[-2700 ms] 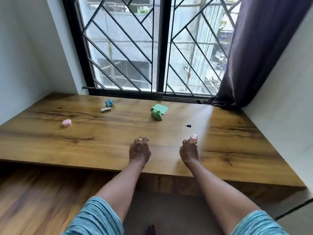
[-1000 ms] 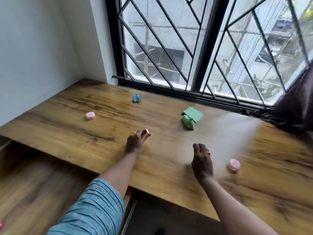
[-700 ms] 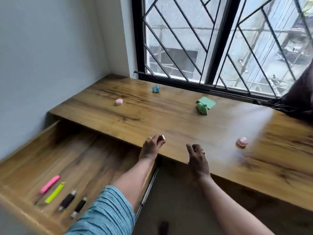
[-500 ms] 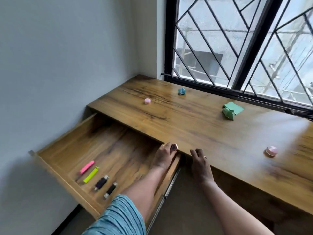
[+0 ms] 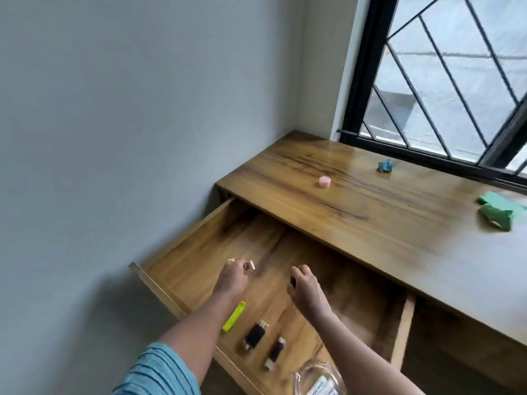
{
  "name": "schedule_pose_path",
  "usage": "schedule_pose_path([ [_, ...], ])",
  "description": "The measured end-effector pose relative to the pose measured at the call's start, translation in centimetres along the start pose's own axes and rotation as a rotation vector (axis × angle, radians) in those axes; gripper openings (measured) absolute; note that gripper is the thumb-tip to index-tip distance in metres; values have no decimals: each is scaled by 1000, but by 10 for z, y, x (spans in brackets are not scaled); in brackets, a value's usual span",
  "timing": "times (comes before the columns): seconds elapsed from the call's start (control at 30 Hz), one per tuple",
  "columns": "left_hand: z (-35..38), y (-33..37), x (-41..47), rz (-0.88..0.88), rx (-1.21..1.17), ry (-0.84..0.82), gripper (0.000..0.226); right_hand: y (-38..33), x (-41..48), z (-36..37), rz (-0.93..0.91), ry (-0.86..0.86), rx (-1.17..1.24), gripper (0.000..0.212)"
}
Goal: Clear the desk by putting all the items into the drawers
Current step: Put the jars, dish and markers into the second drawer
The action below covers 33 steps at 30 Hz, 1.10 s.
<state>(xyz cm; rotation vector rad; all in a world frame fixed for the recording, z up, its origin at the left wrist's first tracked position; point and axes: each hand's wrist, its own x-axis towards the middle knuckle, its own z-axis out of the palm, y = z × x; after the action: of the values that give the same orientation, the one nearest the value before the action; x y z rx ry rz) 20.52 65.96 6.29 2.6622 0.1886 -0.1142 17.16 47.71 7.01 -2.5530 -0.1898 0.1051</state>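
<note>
The left drawer (image 5: pixel 171 292) stands pulled out under the wooden desk (image 5: pixel 370 232). Both of my hands hover over its inside. My left hand (image 5: pixel 232 280) pinches a small silver item (image 5: pixel 252 265) at its fingertips. My right hand (image 5: pixel 306 289) is closed around a small dark item (image 5: pixel 292 280). On the desk top lie a pink round piece (image 5: pixel 324 181), a blue crumpled piece (image 5: pixel 385 166) near the window, and green folded paper (image 5: pixel 497 210) at the right.
Inside the drawer lie a yellow-green highlighter (image 5: pixel 233 316), two dark markers (image 5: pixel 255 334) (image 5: pixel 275 353) and a clear rounded container (image 5: pixel 319 377) by the front rim. A grey wall (image 5: pixel 114 138) runs along the drawer's left. A barred window (image 5: pixel 442 95) stands behind the desk.
My view swung left and down. Both hands left the desk's front edge and came over the open drawer, each still holding its small item.
</note>
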Motion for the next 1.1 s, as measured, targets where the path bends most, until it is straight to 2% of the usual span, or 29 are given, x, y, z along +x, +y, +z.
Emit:
schedule_pose_path([
  [0.27, -29, -106, 57, -111, 124, -196, 27, -93, 74, 97, 52, -179, 22, 31],
  [0.6, -16, -140, 95, -155, 203, -332, 23, -120, 106, 172, -28, -309, -220, 37],
  [0.9, -18, -148, 93, -212, 217, -355, 28, -119, 95, 196, -120, -229, -262, 36],
  [1.1, -21, -148, 91, -231, 217, -348, 37, -120, 92, 200, -116, -197, -273, 37],
])
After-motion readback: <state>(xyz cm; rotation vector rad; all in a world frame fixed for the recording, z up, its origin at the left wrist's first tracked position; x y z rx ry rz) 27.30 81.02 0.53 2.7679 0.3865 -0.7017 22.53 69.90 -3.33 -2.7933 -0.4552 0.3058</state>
